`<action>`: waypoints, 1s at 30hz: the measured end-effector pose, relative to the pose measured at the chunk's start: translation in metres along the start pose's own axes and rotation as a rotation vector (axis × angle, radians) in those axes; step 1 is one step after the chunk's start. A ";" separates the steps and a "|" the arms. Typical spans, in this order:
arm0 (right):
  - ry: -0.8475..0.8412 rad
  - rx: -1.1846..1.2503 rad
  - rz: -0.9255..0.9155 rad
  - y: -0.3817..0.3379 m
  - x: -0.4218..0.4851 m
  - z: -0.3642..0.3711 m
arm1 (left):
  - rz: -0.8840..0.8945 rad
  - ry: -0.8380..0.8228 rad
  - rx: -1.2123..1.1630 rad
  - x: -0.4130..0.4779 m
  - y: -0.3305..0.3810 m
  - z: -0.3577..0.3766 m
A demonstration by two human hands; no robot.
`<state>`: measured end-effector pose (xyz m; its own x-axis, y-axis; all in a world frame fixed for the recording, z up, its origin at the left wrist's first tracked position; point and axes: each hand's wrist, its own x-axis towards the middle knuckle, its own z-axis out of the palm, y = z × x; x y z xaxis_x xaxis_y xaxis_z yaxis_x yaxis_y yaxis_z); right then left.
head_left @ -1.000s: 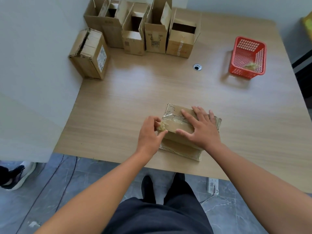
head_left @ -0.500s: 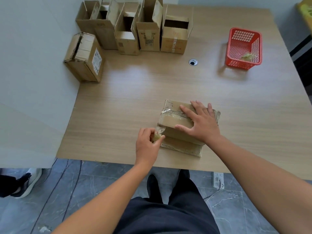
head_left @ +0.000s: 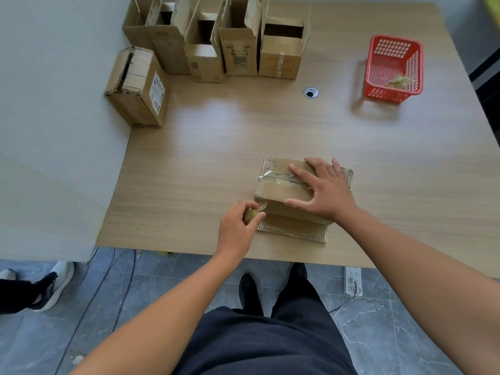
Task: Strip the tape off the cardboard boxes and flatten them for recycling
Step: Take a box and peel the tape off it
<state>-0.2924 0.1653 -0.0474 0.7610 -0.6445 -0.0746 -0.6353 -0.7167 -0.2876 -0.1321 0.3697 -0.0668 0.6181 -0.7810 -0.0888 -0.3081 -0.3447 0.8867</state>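
Subject item: a small corrugated cardboard box [head_left: 273, 196] sits on the wooden table [head_left: 216, 147] near its front edge, with one bottom flap lying flat toward the person. The right hand [head_left: 324, 193] lies flat on the top panel, fingers spread and pressing, gripping nothing. The left hand [head_left: 238, 228] is curled at the box's near left corner, pinching a crumpled wad of clear tape [head_left: 253, 212]. A tape strip [head_left: 273, 181] remains along the top seam, where the paper facing is torn. Assessment: the box looks light and empty, stiff across its panels and likely to fold only at the creases. The tape looks thin and sticky and may tear or lift more facing, so it is best held low, close to the board, with the box pinned beside the seam. Writing: an open box [head_left: 280, 60] in the far row bears reddish print that appears to read "BTN16". Its neighbour [head_left: 239, 59] carries a code label, illegible. A closed box [head_left: 135, 90] at far left has a white label [head_left: 157, 92], unreadable. A red basket [head_left: 378, 69] holds tape scraps [head_left: 400, 80].
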 end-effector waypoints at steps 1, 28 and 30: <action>0.002 0.003 -0.004 0.000 0.000 0.000 | -0.011 -0.006 -0.006 -0.001 -0.001 0.001; -0.058 0.014 -0.040 0.031 -0.025 -0.022 | 0.173 -0.591 0.328 0.082 0.089 -0.021; -0.061 0.023 -0.044 0.041 -0.031 -0.023 | 0.270 -0.635 0.518 0.089 0.094 -0.012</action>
<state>-0.3453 0.1497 -0.0349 0.7949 -0.5949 -0.1191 -0.5986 -0.7371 -0.3135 -0.0976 0.2741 0.0140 0.0022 -0.9603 -0.2789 -0.7728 -0.1787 0.6090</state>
